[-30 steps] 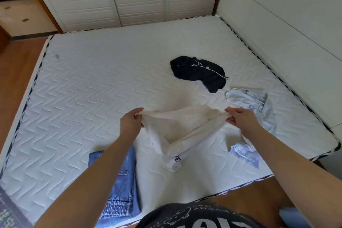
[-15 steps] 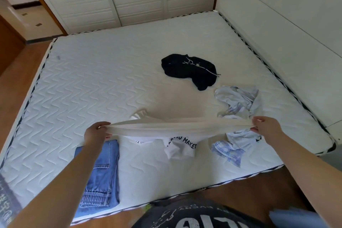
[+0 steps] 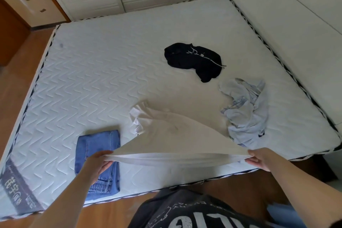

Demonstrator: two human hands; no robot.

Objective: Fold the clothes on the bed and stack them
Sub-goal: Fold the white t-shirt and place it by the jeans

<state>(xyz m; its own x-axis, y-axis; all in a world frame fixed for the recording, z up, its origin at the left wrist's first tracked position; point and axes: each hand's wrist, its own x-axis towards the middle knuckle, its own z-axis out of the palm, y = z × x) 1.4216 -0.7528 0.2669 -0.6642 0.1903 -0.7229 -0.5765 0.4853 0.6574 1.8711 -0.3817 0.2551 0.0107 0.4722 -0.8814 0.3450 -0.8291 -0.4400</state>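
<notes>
Between my hands, the white shirt [image 3: 177,140] stretches taut over the bed [image 3: 103,79]: my left hand [image 3: 97,163] pinches one edge, my right hand [image 3: 261,159] the other. Folded jeans [image 3: 98,146] lie under my left hand.

white shirt [image 3: 177,138]: near hem stretched edge-on, so the front print can't be seen at all
left hand [image 3: 96,163]: fingertips tucked under the cloth, and it covers part of the folded jeans [image 3: 98,153]
right hand [image 3: 259,159]: fingertips buried in the hem too
light blue garment [image 3: 246,113]: its 7 o'clock corner sits behind the shirt
mattress [image 3: 111,79]: label at 8 o'clock, text too small to read
</notes>
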